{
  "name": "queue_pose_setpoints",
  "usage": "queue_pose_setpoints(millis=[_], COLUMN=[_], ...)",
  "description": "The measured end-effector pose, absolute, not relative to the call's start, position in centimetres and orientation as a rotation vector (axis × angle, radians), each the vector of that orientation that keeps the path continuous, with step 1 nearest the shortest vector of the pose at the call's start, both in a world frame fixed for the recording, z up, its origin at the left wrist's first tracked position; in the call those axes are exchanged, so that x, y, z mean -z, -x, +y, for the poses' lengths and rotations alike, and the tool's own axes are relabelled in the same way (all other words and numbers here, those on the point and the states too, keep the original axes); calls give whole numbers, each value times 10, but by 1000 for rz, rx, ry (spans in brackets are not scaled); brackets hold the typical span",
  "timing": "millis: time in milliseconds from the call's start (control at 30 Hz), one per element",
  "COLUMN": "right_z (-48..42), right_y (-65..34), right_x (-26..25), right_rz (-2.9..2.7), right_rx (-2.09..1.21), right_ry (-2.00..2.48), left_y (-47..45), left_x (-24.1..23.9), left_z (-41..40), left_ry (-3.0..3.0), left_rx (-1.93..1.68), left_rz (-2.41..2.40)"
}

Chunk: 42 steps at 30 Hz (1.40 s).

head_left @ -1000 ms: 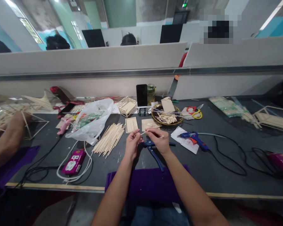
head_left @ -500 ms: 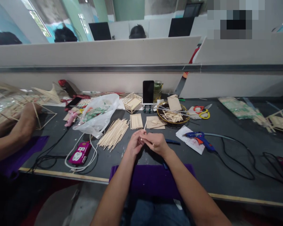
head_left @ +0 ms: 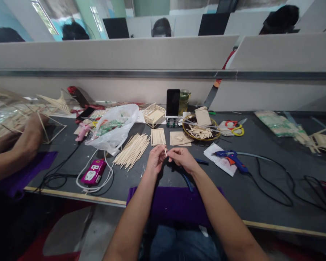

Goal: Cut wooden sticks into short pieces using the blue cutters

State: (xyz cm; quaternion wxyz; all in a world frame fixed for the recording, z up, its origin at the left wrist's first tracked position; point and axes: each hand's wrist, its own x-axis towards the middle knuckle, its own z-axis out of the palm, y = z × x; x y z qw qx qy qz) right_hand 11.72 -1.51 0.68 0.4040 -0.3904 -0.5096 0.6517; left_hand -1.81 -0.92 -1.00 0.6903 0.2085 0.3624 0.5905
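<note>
Both my hands meet over the dark table just in front of me. My left hand (head_left: 155, 159) and my right hand (head_left: 182, 159) each pinch a short thin wooden stick (head_left: 165, 150) between their fingertips. Blue-handled cutters (head_left: 188, 180) lie on the table under my right wrist, partly hidden. A loose bundle of long wooden sticks (head_left: 133, 149) lies to the left of my hands. Small flat panels of glued sticks (head_left: 158, 136) sit just beyond them.
A blue glue gun (head_left: 230, 158) rests on white paper at the right with a black cable. A pink power strip (head_left: 93, 172) and plastic bag (head_left: 114, 127) lie left. A phone (head_left: 172, 102), basket of sticks (head_left: 201, 132) and scissors (head_left: 235, 128) stand further back. Another person's arm (head_left: 13, 152) works at far left.
My hands have stayed together on the stick, turning it from nearly flat to more upright and shorter-looking. The view has shifted slightly; the cutters show again below my right hand.
</note>
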Motion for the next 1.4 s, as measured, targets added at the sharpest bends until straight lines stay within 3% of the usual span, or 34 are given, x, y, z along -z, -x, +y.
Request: queue_pose_setpoints(millis=[333, 1400], right_z=[-16, -13], right_y=[-116, -107], right_x=[-7, 0], right_rz=[-1045, -953], right_rx=[-1959, -1816], right_ry=[906, 1032], left_y=[17, 14], left_x=[7, 8], left_z=[-10, -12], left_ry=[-552, -693], left_rx=[-1390, -1624], left_rz=[870, 974])
